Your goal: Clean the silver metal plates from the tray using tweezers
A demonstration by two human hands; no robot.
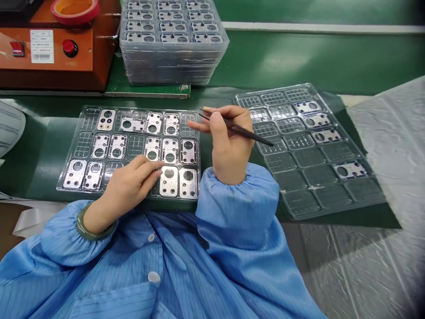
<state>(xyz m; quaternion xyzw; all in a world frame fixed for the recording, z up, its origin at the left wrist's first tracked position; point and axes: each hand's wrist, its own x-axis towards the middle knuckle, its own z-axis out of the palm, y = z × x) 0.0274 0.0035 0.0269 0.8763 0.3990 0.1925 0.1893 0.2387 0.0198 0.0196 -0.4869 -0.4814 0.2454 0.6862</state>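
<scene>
My right hand (232, 141) is closed around dark tweezers (247, 131), held slantwise above the right end of a clear compartment tray (133, 107). The tips point to the upper left, with no part visible between them. My left hand (133, 179) reaches over the tray's front, fingers stretched out. Its fingertips are at the edge of a silver metal plate (169, 182); whether they press on it I cannot tell. Similar plates with one large round hole fill many compartments, including one lying sideways (133, 125). Part of the front row is hidden under my left hand.
On the right lies a second clear tray (299, 212) with several metal plates (350, 170). A tall stack of filled trays (172, 62) stands behind. At back left is an orange machine (83, 53) with a roll of tape (75, 17) on top.
</scene>
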